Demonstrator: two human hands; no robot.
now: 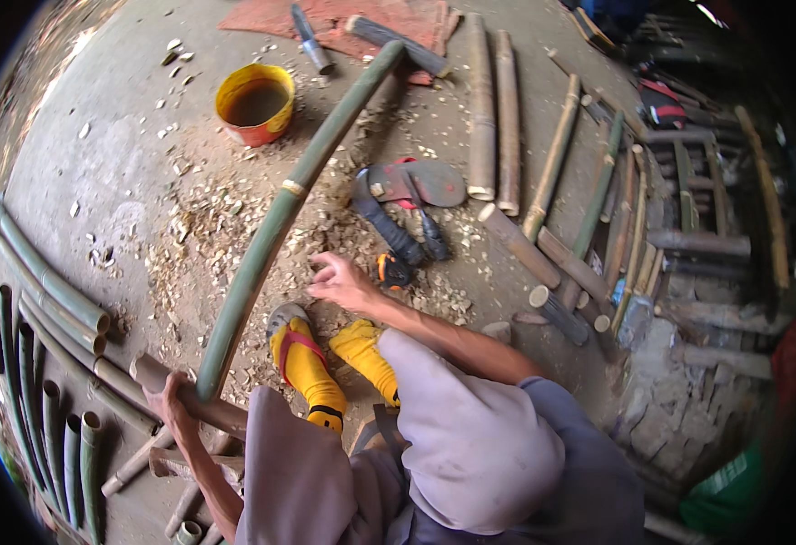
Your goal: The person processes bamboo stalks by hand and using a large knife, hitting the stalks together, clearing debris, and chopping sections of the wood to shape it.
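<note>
A long green bamboo pole slants from the lower left toward the far middle, its near end meeting a thick brown bamboo piece. My left hand is closed around that brown piece, close beside the joint. Over the shavings, just right of the green pole, my right hand is empty with its fingers apart. Near it on the ground lie a black and orange tape measure, a dark-handled tool and a loose sandal. The far end of the green pole reaches a dark bamboo length.
A yellow and red bucket stands far left of centre, near a red mat. Cut poles lie on the right; several green tubes crowd the lower left. Wood chips litter the floor around my yellow-socked feet.
</note>
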